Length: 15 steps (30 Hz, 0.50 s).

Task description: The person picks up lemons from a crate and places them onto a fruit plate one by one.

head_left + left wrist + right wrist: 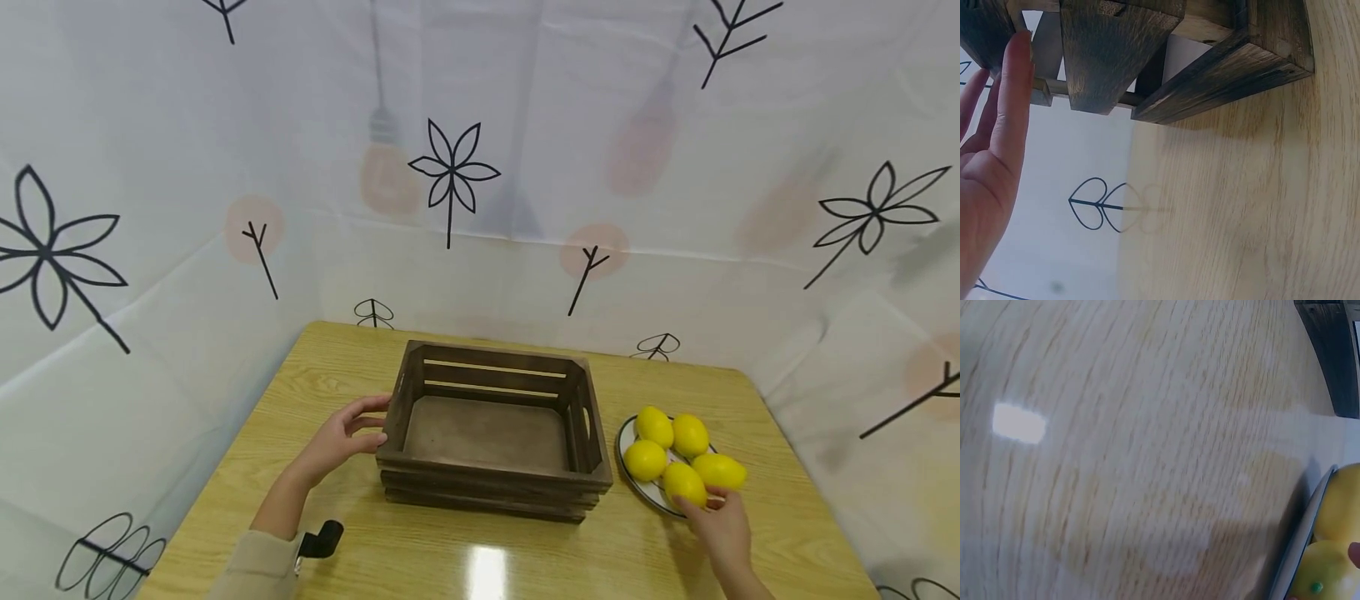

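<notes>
A brown slatted wooden crate (pixel 491 433) stands on the table with only its bare floor showing inside. My left hand (pixel 348 437) is at its left side, fingers extended against the wood near the top rim; the left wrist view shows these fingers (pixel 1013 94) almost straight beside the slats. To the right of the crate, several yellow lemons (pixel 654 427) lie on a white plate (pixel 626 437) with a dark rim. My right hand (pixel 723 529) grips the nearest lemon (pixel 684 483), thumb on its left and fingers on its right. That lemon still overlaps the plate.
The wooden table (pixel 420 558) reaches back to a pale patterned curtain (pixel 517 167), which also hangs along both sides. A black wrist-strap piece (pixel 321 540) juts out beside my left sleeve. Bare tabletop lies in front of the crate.
</notes>
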Motion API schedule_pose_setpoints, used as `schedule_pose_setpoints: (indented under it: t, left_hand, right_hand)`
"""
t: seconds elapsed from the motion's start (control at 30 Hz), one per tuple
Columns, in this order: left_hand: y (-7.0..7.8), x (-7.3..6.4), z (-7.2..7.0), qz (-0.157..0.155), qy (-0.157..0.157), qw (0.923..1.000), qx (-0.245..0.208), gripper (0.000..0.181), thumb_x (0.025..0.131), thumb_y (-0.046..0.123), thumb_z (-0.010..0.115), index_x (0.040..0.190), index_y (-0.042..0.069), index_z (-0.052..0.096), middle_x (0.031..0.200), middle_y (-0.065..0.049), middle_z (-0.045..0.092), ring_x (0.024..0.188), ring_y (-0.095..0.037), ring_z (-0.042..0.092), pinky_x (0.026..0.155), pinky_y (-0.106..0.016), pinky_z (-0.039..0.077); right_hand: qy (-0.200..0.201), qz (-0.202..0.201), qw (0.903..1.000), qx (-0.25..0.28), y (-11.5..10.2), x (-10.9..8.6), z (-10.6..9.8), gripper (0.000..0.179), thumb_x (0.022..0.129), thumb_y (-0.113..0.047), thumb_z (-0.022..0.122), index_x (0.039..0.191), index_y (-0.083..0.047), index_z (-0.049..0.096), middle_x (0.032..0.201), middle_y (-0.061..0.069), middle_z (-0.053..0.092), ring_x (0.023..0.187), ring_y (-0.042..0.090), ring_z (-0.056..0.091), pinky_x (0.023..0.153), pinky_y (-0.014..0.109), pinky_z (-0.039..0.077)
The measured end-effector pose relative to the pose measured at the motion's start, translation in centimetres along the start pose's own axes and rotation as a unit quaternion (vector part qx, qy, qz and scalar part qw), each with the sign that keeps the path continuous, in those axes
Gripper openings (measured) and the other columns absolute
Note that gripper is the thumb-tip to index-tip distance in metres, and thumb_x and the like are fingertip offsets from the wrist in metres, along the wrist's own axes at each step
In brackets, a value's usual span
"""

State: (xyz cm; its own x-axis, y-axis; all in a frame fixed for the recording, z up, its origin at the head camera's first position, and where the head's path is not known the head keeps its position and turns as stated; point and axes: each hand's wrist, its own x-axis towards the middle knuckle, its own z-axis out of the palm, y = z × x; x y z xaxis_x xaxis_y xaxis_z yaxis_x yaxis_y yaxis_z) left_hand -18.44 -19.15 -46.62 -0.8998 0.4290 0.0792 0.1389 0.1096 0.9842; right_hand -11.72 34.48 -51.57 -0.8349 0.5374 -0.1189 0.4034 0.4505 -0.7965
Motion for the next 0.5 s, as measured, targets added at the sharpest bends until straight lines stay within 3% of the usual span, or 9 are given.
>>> schedule_pose_setpoints:
  t: [0.17, 0.33, 0.4, 0.5]
  left_hand:
    - [-0.2, -0.1, 0.0, -0.001, 0.009, 0.9999, -0.003, 0.056, 0.09, 0.013, 0.062, 0.14, 0.004, 0.038, 0.139, -0.02, 0.037, 0.119, -0.04, 0.042, 0.081, -0.037, 0.051]
    - [-0.3, -0.4, -0.5, 0.007, 0.056, 0.9984, 0.002, 0.05, 0.091, 0.015, 0.061, 0.135, 0.0, 0.043, 0.133, -0.023, 0.043, 0.112, -0.03, 0.051, 0.082, -0.033, 0.05]
    - [-0.1, -0.4, -0.8, 0.002, 0.084, 0.9962, 0.023, 0.049, 0.091, 0.019, 0.062, 0.134, 0.002, 0.046, 0.13, -0.021, 0.047, 0.11, -0.027, 0.054, 0.084, -0.036, 0.05]
    - [0.4, -0.6, -1.3, -0.011, 0.127, 0.9875, 0.093, 0.049, 0.091, 0.027, 0.062, 0.132, 0.006, 0.049, 0.128, -0.016, 0.051, 0.11, -0.026, 0.054, 0.087, -0.044, 0.047]
  right_hand:
    - [0.021, 0.021, 0.9995, 0.014, 0.3, 0.2, -0.3, 0.073, 0.083, -0.03, 0.069, 0.128, 0.011, 0.031, 0.108, 0.025, 0.04, 0.094, 0.035, 0.046, 0.053, 0.023, 0.043]
    - [0.036, 0.041, 0.998, 0.033, 1.6, 2.1, -1.2, 0.084, 0.081, -0.049, 0.066, 0.133, 0.005, 0.03, 0.116, 0.023, 0.04, 0.096, 0.032, 0.047, 0.058, 0.029, 0.047]
    - [0.043, 0.038, 0.9977, 0.035, 1.8, 2.9, -1.9, 0.085, 0.08, -0.053, 0.065, 0.134, 0.003, 0.031, 0.118, 0.021, 0.04, 0.095, 0.029, 0.047, 0.056, 0.029, 0.047]
    - [0.055, 0.015, 0.9981, 0.025, 0.7, 3.0, -3.3, 0.08, 0.084, -0.05, 0.061, 0.136, 0.002, 0.03, 0.121, 0.021, 0.041, 0.094, 0.027, 0.046, 0.054, 0.021, 0.044]
